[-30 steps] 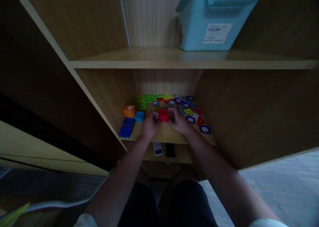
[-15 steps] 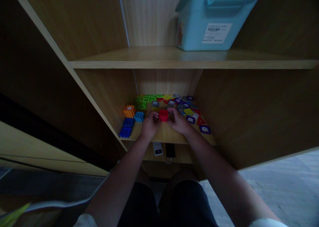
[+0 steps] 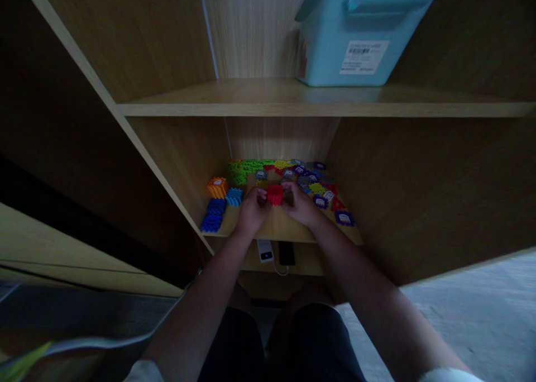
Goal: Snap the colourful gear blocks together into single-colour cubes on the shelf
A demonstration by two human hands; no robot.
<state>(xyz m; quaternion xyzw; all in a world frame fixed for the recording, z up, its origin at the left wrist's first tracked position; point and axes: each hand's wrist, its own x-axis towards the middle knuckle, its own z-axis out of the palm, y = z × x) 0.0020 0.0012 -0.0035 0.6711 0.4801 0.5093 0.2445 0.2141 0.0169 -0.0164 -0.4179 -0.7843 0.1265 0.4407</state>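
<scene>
A red stack of notched plastic building pieces (image 3: 274, 195) is between my two hands over the middle shelf. My left hand (image 3: 253, 208) has curled fingers pressed to its left side. On the other side, the fingers of my right hand (image 3: 298, 203) touch its right edge. Left of my hands are a light blue stack (image 3: 234, 196), an orange stack (image 3: 218, 187) and dark blue stacks (image 3: 213, 214) of similar pieces. Loose green pieces (image 3: 243, 171) lie at the back left. Yellow, grey, red and purple pieces (image 3: 320, 201) are scattered to the right.
On the upper shelf (image 3: 268, 109) stands a light blue lidded bin (image 3: 343, 52) with a label. Below the middle shelf lie a white power bank (image 3: 265, 250) with a cable and a black phone-like slab (image 3: 287, 253). Wooden cabinet walls (image 3: 435, 186) enclose both sides.
Almost nothing differs. Both hands stay at the red stack, and the view has shifted very slightly.
</scene>
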